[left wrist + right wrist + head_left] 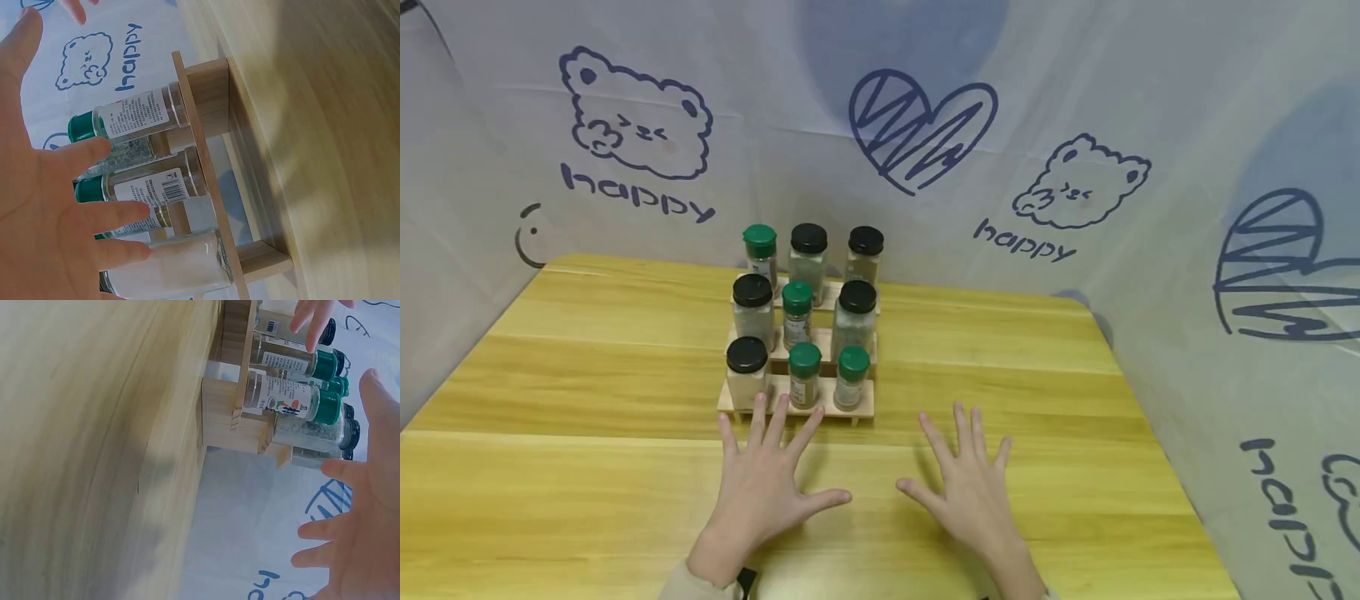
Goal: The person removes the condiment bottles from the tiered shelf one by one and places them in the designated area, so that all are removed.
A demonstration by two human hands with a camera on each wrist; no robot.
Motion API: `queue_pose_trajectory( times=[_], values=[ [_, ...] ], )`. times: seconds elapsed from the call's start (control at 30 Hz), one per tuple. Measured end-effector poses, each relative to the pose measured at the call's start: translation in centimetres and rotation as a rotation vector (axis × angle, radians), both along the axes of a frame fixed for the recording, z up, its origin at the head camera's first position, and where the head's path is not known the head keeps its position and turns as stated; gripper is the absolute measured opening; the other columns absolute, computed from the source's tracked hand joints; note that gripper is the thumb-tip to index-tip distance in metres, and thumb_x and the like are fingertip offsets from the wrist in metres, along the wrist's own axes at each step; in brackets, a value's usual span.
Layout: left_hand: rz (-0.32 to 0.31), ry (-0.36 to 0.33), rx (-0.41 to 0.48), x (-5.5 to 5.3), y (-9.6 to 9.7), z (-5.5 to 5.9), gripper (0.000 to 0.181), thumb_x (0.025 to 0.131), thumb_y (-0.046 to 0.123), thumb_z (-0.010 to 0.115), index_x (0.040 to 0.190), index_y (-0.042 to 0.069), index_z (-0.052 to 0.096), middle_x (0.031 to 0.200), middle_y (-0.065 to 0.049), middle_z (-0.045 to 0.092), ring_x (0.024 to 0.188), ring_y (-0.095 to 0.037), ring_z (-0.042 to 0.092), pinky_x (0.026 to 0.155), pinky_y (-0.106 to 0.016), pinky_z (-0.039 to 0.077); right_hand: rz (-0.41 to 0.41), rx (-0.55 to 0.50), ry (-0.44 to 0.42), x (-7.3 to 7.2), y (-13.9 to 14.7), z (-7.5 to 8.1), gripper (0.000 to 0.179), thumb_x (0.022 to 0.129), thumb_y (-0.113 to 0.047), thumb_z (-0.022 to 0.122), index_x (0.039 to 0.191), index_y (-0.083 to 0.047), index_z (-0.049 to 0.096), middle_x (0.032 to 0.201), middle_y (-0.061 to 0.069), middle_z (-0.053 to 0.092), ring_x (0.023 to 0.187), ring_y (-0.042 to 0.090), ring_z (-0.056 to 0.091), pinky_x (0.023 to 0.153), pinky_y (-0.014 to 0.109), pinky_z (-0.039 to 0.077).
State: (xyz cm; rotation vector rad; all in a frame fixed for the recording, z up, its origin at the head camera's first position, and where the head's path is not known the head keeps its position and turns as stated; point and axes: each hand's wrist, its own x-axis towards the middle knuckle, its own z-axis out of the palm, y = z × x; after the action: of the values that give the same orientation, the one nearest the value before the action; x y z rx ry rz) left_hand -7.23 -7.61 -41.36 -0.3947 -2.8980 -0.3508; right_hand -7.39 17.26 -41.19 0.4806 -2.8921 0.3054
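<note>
A lane between left hand and right hand, and there's a broad run of table right of the rack, more to its left! Dead ahead of the left hand, though, the rack blocks: nine jars in three rows, just narrow slots between. Room above the lids; behind, cloth walls it off!

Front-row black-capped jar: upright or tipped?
Upright. In the head view, the jar stands on the front tier of the rack, with its black lid uppermost.
</note>
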Motion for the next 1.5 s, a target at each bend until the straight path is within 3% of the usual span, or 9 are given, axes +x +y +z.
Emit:
queue_pose_trajectory(
  times=[0.33, 0.63, 0.97, 1.2, 1.3, 1.5],
  values=[
    [-0.002, 0.035, 0.052, -0.2, -0.5, 0.0, 0.094, 0.063, 0.082, 0.043, 0.137, 0.022, 0.039, 0.137, -0.019, 0.034, 0.129, -0.039, 0.019, 0.095, -0.067, 0.007, -0.014, -0.178, -0.02, -0.5, -0.1, -0.1, 0.065, 0.084, -0.041, 0.059, 0.138, -0.013, 0.035, 0.141, 0.022, 0.021, 0.129, 0.04, 0.015, 0.094, 0.067, 0.013],
    [0.012, 0.076, 0.107, -0.4, -0.8, -0.2, 0.088, 0.067, 0.076, 0.05, 0.131, 0.015, 0.047, 0.129, -0.018, 0.044, 0.123, -0.037, 0.031, 0.095, -0.062, 0.019, 0.047, -0.375, 0.036, -1.1, 0.0, -0.6, 0.056, 0.087, -0.033, 0.058, 0.133, -0.007, 0.041, 0.136, 0.021, 0.03, 0.122, 0.04, 0.029, 0.091, 0.065, 0.025],
    [-0.02, 0.231, 0.311, -1.1, -1.6, -0.9, 0.062, 0.07, 0.043, 0.072, 0.114, 0.002, 0.058, 0.109, -0.016, 0.057, 0.103, -0.033, 0.049, 0.085, -0.053, 0.037, 0.139, -0.665, 0.093, -2.3, -0.6, -1.1, 0.044, 0.083, -0.014, 0.064, 0.121, 0.003, 0.051, 0.124, 0.022, 0.044, 0.113, 0.038, 0.042, 0.09, 0.055, 0.036],
    [-0.033, 0.263, 0.382, -1.3, -2.1, -0.9, 0.048, 0.07, 0.025, 0.075, 0.107, -0.002, 0.06, 0.103, -0.017, 0.059, 0.095, -0.033, 0.054, 0.082, -0.05, 0.043, 0.171, -0.747, 0.125, -3.2, -1.1, -1.4, 0.038, 0.079, -0.004, 0.066, 0.115, 0.005, 0.055, 0.116, 0.019, 0.051, 0.108, 0.032, 0.048, 0.088, 0.049, 0.04],
    [-0.024, 0.269, 0.426, -1.3, -2.3, -0.8, 0.044, 0.07, 0.021, 0.075, 0.105, -0.002, 0.062, 0.102, -0.017, 0.06, 0.092, -0.033, 0.056, 0.081, -0.048, 0.045, 0.19, -0.773, 0.148, -3.3, -1.6, -0.9, 0.037, 0.077, 0.002, 0.066, 0.111, 0.007, 0.055, 0.111, 0.022, 0.054, 0.104, 0.035, 0.05, 0.084, 0.05, 0.043],
    [0.014, 0.288, 0.489, -1.3, -3.0, -0.7, 0.039, 0.069, 0.015, 0.076, 0.101, -0.003, 0.063, 0.098, -0.016, 0.062, 0.09, -0.033, 0.058, 0.079, -0.046, 0.047, 0.196, -0.802, 0.18, -2.7, -3.2, 1.9, 0.032, 0.074, 0.01, 0.064, 0.104, 0.013, 0.056, 0.103, 0.027, 0.056, 0.095, 0.04, 0.053, 0.075, 0.044, 0.048]
  ],
)
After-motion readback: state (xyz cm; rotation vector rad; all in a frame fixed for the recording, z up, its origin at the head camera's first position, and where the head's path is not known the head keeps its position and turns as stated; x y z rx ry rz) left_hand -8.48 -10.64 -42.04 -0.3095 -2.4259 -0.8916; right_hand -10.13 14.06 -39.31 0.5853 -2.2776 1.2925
